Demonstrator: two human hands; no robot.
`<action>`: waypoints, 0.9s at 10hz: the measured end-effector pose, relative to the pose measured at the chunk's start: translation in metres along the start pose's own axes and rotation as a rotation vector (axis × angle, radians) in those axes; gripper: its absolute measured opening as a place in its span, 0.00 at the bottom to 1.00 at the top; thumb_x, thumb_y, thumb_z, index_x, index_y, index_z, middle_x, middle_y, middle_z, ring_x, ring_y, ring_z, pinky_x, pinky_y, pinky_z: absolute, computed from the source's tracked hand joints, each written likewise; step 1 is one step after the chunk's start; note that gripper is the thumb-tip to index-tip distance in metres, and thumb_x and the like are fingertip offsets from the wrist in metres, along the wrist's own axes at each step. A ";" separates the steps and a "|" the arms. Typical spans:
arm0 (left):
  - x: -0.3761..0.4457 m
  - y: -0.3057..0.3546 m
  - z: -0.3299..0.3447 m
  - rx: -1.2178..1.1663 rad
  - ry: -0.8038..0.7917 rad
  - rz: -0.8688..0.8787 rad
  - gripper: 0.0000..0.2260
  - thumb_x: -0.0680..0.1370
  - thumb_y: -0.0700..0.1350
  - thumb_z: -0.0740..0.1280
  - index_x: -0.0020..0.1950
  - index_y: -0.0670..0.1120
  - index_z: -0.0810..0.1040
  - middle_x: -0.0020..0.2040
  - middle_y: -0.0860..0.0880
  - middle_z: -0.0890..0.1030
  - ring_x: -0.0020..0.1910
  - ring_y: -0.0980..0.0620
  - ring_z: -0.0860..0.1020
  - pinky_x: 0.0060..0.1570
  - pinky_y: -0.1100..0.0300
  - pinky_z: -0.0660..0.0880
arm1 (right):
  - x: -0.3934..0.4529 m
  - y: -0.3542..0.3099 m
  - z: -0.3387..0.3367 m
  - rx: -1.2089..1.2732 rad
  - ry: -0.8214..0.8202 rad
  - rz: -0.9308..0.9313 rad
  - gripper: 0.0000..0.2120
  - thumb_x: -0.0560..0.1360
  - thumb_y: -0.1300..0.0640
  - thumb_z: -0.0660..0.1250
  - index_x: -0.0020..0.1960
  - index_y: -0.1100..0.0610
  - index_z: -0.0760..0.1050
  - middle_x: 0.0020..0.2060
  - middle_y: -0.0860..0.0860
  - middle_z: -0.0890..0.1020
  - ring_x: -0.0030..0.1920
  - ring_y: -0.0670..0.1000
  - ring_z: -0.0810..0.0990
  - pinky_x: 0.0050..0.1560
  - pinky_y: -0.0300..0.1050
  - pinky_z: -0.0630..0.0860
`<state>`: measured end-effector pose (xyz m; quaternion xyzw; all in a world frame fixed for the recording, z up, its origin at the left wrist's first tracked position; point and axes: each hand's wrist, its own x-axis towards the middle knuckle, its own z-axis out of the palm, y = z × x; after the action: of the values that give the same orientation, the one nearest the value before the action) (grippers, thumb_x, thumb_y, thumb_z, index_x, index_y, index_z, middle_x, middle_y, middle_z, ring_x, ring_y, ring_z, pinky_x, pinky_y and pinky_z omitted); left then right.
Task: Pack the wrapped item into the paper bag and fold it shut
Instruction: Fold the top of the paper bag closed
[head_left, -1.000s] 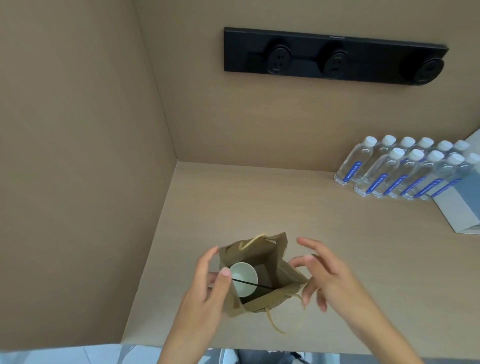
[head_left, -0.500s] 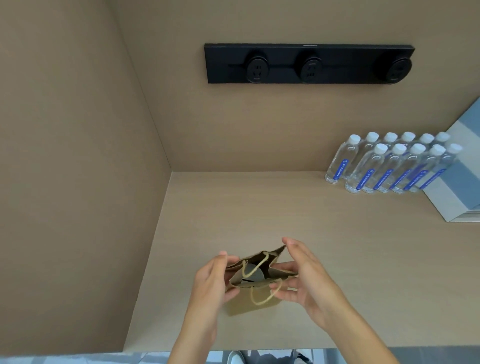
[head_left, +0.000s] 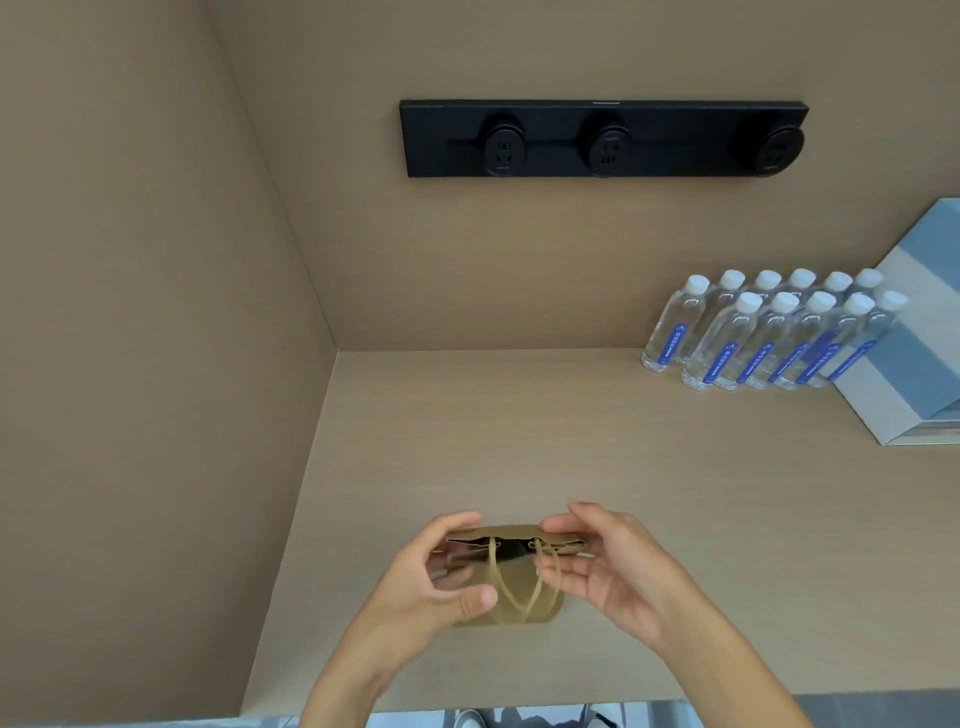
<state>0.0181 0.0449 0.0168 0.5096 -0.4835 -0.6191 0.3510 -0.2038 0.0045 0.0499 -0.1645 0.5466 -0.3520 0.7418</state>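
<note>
A small brown paper bag (head_left: 511, 597) with twine handles stands near the front edge of the beige counter (head_left: 571, 441). My left hand (head_left: 441, 577) pinches its left top edge and my right hand (head_left: 613, 566) pinches the right top edge. The bag's mouth is pressed almost flat, only a thin dark slit showing. One twine handle hangs down the front face. The wrapped item is hidden inside the bag.
Several clear water bottles (head_left: 769, 332) with blue labels stand at the back right, next to a blue and white box (head_left: 914, 353). A black socket strip (head_left: 602, 137) is fixed to the back wall. A beige side wall (head_left: 156, 364) closes the left.
The bag's mouth was wide open with a white round item visible inside; both hands have since pressed the top edges together, hiding the item.
</note>
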 end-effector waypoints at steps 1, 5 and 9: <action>0.007 -0.004 0.000 0.263 0.172 0.079 0.25 0.67 0.37 0.79 0.54 0.63 0.82 0.53 0.49 0.74 0.48 0.52 0.79 0.48 0.68 0.76 | 0.004 0.003 0.004 -0.048 0.018 -0.044 0.13 0.76 0.60 0.67 0.53 0.72 0.76 0.43 0.65 0.80 0.35 0.60 0.83 0.35 0.49 0.81; 0.020 -0.024 0.012 0.428 0.261 0.271 0.30 0.74 0.25 0.65 0.52 0.62 0.83 0.62 0.45 0.78 0.62 0.47 0.72 0.64 0.63 0.69 | 0.006 0.022 -0.004 -0.370 0.072 -0.255 0.17 0.70 0.72 0.71 0.56 0.60 0.79 0.52 0.59 0.78 0.52 0.61 0.81 0.53 0.53 0.79; 0.031 -0.023 0.023 0.509 0.353 0.144 0.13 0.67 0.44 0.77 0.46 0.60 0.82 0.46 0.61 0.80 0.54 0.64 0.67 0.51 0.74 0.64 | 0.029 0.039 -0.014 -0.743 0.150 -0.482 0.18 0.68 0.69 0.72 0.50 0.49 0.79 0.50 0.54 0.72 0.38 0.51 0.76 0.41 0.45 0.79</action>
<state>-0.0101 0.0280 -0.0143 0.6451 -0.5894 -0.3540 0.3333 -0.1985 0.0136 0.0001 -0.5165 0.6342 -0.3054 0.4877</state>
